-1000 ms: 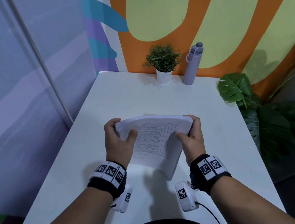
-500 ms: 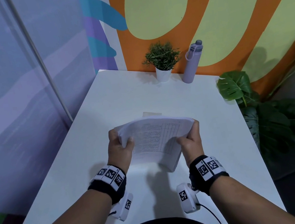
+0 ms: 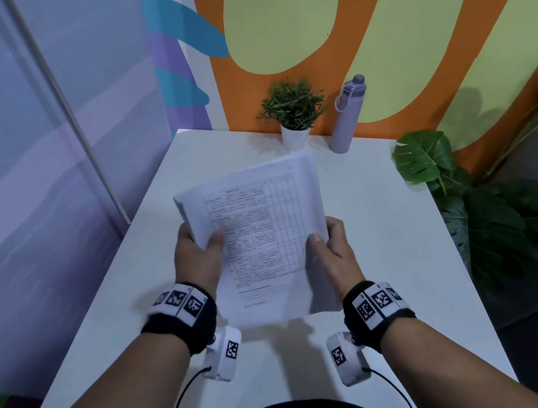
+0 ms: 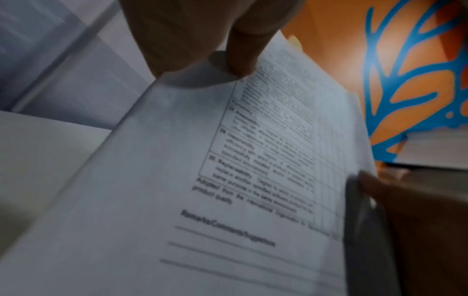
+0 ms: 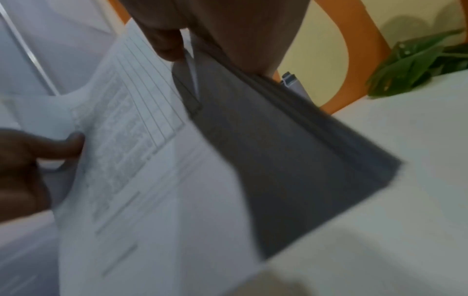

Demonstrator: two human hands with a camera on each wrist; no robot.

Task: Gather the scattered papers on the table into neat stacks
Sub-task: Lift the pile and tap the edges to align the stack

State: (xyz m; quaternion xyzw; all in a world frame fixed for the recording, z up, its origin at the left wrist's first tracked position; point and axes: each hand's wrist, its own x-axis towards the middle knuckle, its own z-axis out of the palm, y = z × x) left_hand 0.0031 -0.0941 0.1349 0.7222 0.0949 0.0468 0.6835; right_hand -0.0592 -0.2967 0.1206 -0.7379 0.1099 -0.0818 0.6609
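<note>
A thick stack of printed papers (image 3: 258, 236) with a table on its top sheet is held upright above the white table (image 3: 389, 256). My left hand (image 3: 198, 251) grips its left edge, thumb on the front sheet. My right hand (image 3: 330, 247) grips the right edge, thumb on the front. In the left wrist view the papers (image 4: 202, 190) fill the frame under my thumb (image 4: 240, 52). The right wrist view shows the stack's (image 5: 157, 170) grey shaded side and my thumb (image 5: 167, 42) on the top sheet. No loose papers show on the table.
A small potted plant (image 3: 292, 110) and a lilac bottle (image 3: 346, 115) stand at the table's far edge against the painted wall. Large green leaves (image 3: 427, 157) reach in at the right side. A glass wall (image 3: 43, 131) runs along the left.
Both hands have raised the stack and tipped it up from a low, slanted hold, so the top sheet now faces me squarely; the grips stayed on its two sides.
</note>
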